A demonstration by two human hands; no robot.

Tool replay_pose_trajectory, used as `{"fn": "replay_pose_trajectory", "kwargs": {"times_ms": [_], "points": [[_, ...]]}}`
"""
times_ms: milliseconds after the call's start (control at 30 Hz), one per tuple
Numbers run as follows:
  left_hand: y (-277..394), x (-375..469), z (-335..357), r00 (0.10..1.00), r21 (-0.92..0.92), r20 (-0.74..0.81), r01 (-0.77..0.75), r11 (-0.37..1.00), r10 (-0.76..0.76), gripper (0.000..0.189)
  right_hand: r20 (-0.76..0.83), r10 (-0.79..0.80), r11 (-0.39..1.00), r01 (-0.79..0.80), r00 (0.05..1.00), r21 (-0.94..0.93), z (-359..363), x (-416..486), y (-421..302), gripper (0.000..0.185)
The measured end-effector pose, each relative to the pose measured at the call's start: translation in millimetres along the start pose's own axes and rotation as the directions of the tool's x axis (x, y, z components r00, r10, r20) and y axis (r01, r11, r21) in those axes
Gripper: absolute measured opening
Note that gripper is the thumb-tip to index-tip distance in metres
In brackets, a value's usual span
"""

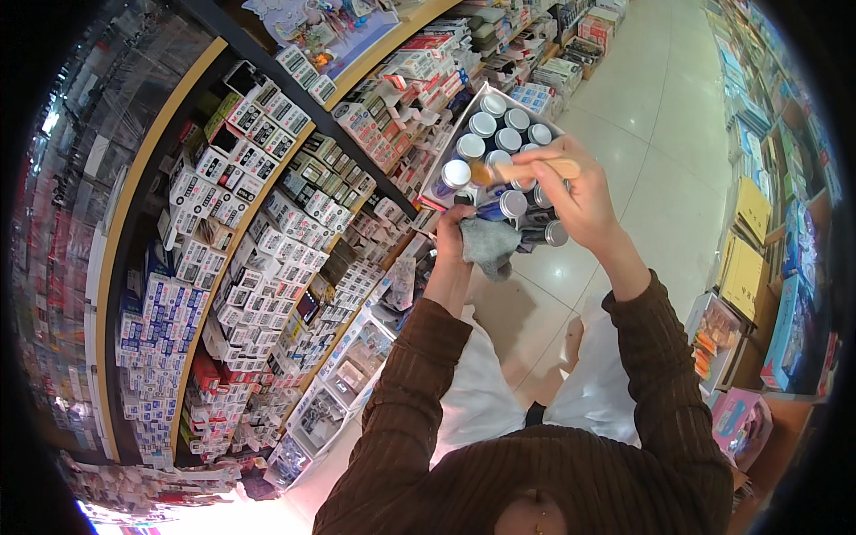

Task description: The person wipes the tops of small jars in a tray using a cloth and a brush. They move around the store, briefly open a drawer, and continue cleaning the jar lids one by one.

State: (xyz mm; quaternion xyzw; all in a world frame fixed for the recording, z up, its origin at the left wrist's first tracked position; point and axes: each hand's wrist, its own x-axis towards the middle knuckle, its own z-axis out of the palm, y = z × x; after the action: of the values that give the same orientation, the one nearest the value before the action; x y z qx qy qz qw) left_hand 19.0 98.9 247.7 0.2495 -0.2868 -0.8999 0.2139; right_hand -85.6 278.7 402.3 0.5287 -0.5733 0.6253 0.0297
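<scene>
My right hand [580, 194] grips a brush with a pale wooden handle [558, 168]. Its tan bristles [480, 174] are among the silver screw lids, slightly blurred. Below it, my left hand [453, 234] holds a grey cloth [491, 242] at the near edge of a white open carton [447, 155]. Several dark blue or black bottles with silver lids [482, 124] stand in rows in the carton. Two more bottles, one with a lid [513, 204] and one with another lid [556, 233], lean towards me by the cloth. Whether the left fingers also hold the carton is hidden.
Shelves of small printed boxes [247, 294] rise at my left. Clear-fronted display boxes [354, 364] stand low beside them. Pale floor tiles [662, 134] run along the aisle. Yellow packets [742, 274] and a pink box [739, 424] line the right side.
</scene>
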Motion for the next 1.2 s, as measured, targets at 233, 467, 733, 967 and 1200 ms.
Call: {"fn": "replay_pose_trajectory", "kwargs": {"times_ms": [233, 467, 733, 967, 1200], "points": [[-0.4, -3.3, 3.7, 0.999, 0.138, 0.027, 0.025, 0.99, -0.029, 0.022, 0.047, -0.102, 0.93, 0.112, 0.994, -0.35, 7.9, 5.5, 11.7, 0.005], [-6.3, -13.8, 24.3, 0.988, 0.261, 0.063, -0.156, 0.953, 0.144, 0.031, 0.052, -0.063, 0.942, 0.077, 0.997, -0.326, 1.9, -0.3, 10.7, 0.007], [4.6, -16.7, 26.1, 0.993, 0.157, 0.072, -0.103, 0.982, 0.093, 0.038, 0.194, -0.207, 0.821, 0.278, 0.959, -0.498, 7.3, -14.2, 3.1, 0.005], [20.0, -33.0, 36.3, 0.984, -0.051, 0.154, -0.085, 0.995, 0.092, 0.043, 0.294, -0.022, 0.797, 0.194, 0.956, -0.572, 4.5, -21.5, -4.3, 0.007], [20.5, -22.7, 10.6, 0.994, -0.165, -0.015, -0.105, 0.981, 0.104, 0.007, 0.337, 0.157, 0.87, 0.031, 0.928, -0.492, -17.4, -26.7, -13.9, 0.007]]}}
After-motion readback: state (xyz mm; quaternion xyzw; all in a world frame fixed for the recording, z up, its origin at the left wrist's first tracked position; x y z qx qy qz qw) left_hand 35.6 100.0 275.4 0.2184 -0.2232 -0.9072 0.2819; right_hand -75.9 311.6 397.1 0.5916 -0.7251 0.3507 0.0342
